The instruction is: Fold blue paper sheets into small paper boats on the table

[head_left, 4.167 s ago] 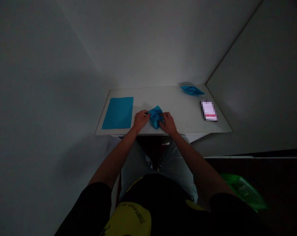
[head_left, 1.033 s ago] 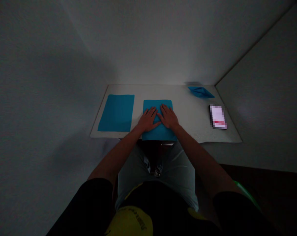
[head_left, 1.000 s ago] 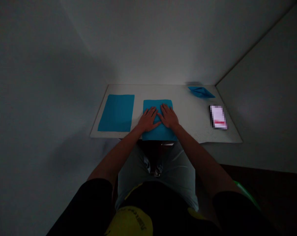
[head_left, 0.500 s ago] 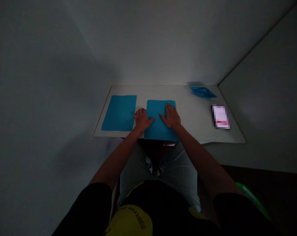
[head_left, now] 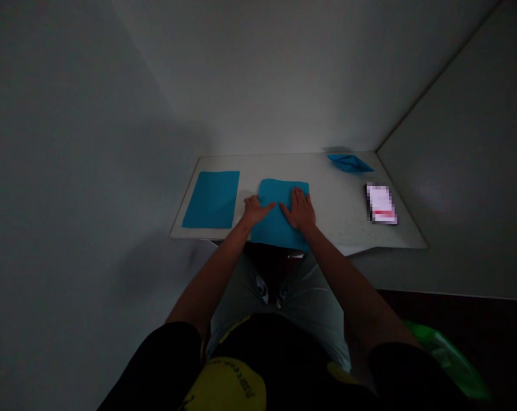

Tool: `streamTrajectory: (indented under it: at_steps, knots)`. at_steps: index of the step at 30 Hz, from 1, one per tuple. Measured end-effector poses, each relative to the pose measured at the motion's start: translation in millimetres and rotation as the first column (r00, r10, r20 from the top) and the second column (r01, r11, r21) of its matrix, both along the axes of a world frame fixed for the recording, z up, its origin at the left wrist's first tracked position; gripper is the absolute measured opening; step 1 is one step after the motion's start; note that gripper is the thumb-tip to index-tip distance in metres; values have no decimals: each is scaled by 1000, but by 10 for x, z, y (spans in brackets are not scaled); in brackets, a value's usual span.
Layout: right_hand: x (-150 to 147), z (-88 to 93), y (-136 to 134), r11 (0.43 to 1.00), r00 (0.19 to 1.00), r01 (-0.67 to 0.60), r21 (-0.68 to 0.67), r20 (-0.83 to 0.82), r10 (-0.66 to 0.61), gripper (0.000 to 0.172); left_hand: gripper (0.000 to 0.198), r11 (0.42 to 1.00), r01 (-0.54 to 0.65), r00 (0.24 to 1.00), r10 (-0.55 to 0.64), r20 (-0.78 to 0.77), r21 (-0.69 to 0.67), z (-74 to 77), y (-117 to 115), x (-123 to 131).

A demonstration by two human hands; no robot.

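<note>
pale grey walls (head_left: 284, 74) meet in a dim corner at about 1 o'clock, and a white tabletop (head_left: 339, 200) fits into that corner, straight ahead at 12 o'clock. below the table, at 4 o'clock, a glossy green plastic bag (head_left: 447, 359) sits low on a dark floor.

the person sits at the near edge of the table, with grey shorts (head_left: 318, 308) over the lap and a dark top with a yellow print (head_left: 224, 388) at 6 o'clock. black sleeves (head_left: 408, 371) end above bare forearms that reach forward to the table.

a blue paper sheet (head_left: 279, 220) lies flat at 12 o'clock, at the centre of the table's near side, its near edge reaching the table's front edge. a second blue paper sheet (head_left: 210, 200) lies flat at 11 o'clock, just beside the left hand but not touching it. a small blue origami paper boat (head_left: 350, 162) sits near the far edge at 1 o'clock, and a flat rectangular object (head_left: 381, 204), too pixelated to name, lies at 2 o'clock, well apart from both hands.

the left hand (head_left: 255, 210) rests mostly on the bare tabletop, with its fingers (head_left: 270, 206) reaching onto the sheet's left side. the right hand (head_left: 300, 209) lies on the sheet's right half. the fingers of both hands are flat and spread, released, gripping nothing.
</note>
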State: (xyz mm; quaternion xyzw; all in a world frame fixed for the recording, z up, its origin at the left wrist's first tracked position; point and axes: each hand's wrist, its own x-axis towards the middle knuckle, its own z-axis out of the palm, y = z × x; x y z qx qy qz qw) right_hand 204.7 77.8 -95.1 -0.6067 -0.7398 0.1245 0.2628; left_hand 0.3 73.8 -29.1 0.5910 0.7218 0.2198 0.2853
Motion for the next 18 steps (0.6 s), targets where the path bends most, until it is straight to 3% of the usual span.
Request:
streamTrajectory:
  at_steps: [4,7,10,15,18]
  knots:
    - [6,65,-6,1000,998,-5,17,-69,6,100,72,995,-45,993,55,109,-86,64,34,-130]
    - [77,108,-11,999,980,6,32,-197,0,94,38,993,56,988,-40,150,-102,65,13,-205]
    - [193,117,-19,991,900,99,85,-433,-53,81,11,996,85,995,-85,47,-14,73,8,-279]
    - [316,99,-37,950,667,276,147,-741,-80,65,15,998,25,999,-23,-37,61,218,147,-616]
    - [299,122,-53,960,669,230,157,-742,-39,58,29,995,-56,991,65,-118,77,344,259,-1029]
